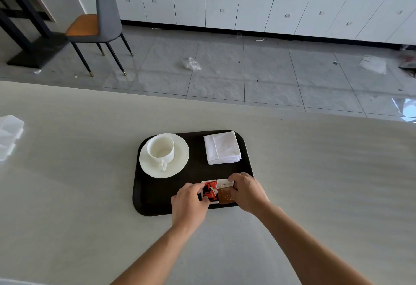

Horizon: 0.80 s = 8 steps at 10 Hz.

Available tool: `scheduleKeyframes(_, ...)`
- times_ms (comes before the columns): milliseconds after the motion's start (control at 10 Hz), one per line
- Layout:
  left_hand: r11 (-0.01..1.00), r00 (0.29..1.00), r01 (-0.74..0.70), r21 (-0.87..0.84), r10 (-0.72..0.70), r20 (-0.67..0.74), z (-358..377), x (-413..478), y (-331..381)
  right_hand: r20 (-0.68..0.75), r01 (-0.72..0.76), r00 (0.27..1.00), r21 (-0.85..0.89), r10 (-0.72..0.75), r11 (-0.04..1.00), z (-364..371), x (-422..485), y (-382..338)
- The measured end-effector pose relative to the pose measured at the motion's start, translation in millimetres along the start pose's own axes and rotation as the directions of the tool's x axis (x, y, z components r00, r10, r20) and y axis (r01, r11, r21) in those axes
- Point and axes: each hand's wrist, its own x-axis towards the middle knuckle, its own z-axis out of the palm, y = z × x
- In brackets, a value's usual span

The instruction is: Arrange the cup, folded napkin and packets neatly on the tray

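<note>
A dark tray (155, 197) lies on the pale table. On its far left stands a white cup (161, 149) on a white saucer (177, 165), handle toward me. A folded white napkin (222, 147) sits at the tray's far right. Two packets lie side by side at the near right: a red and black packet (210, 191) and a brown and white packet (225, 192). My left hand (189, 206) pinches the red packet's left edge. My right hand (247, 192) pinches the brown packet's right edge, hiding part of it.
A clear plastic box (9, 134) sits at the table's left edge. Beyond the table's far edge is a tiled floor with scraps of plastic (192, 63), a grey chair (99, 23) and white cabinets (258, 1).
</note>
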Motion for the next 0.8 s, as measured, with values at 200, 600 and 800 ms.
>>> scheduleKeyframes(200, 1.000, 1.000, 0.015, -0.027, -0.015, 0.019, -2, 1, -1, 0.022, -0.017, 1.000, 0.024, 0.017, 1.000, -2, 1, -1)
scheduleKeyframes(600, 0.946, 0.985, -0.171, 0.277, 0.168, 0.034, -12, 3, -12, -0.039, -0.054, 0.998, 0.021, 0.055, 0.998, -6, 3, -1)
scheduleKeyframes(800, 0.900, 0.981, -0.194, 0.391, 0.182, 0.068, -13, 0, -17, -0.091, -0.018, 0.996, -0.035, 0.014, 0.999, -8, 5, -3)
